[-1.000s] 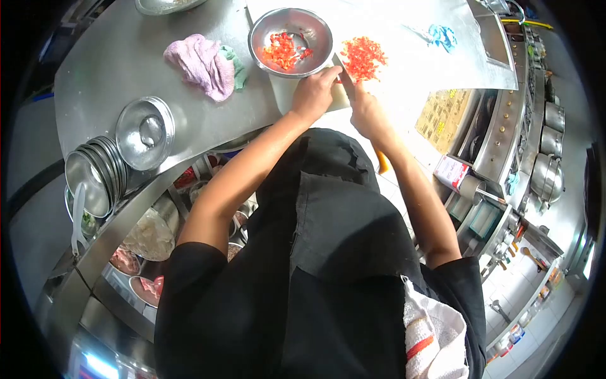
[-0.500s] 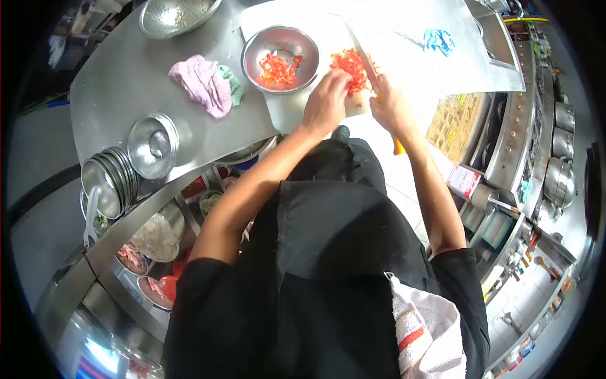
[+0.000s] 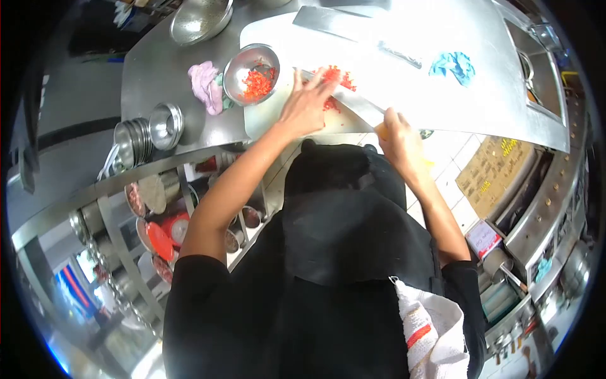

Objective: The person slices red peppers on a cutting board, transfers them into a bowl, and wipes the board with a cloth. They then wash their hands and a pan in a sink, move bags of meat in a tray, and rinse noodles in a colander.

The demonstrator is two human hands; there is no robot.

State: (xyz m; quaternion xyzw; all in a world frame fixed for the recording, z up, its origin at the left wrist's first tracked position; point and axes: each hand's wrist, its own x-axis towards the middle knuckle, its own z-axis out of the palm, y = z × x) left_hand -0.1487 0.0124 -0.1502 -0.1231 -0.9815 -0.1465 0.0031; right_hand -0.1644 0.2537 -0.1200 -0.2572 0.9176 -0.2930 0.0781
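Note:
My right hand (image 3: 399, 140) is wrapped round the yellow handle of a large knife (image 3: 361, 107). Its blade lies across the white cutting board (image 3: 257, 123), tip pointing left. With fingers spread, my left hand (image 3: 304, 108) rests over the blade's tip end. Finely chopped red pepper (image 3: 344, 79) lies on the far side of the blade, with a few bits on the near side. Left of my left hand, a steel bowl (image 3: 231, 77) holds more chopped red pepper (image 3: 257, 84).
A broad metal blade (image 3: 331, 23) lies at the board's far side. A blue cloth (image 3: 453, 67) is to the right, a pink cloth (image 3: 205, 87) to the left. Stacked steel bowls (image 3: 134, 142) stand at the left edge, near a colander (image 3: 197, 22).
The knife has swung from pointing away to pointing left. My left hand has moved off the chopped pepper onto the blade, fingers spreading. The whole view has shifted.

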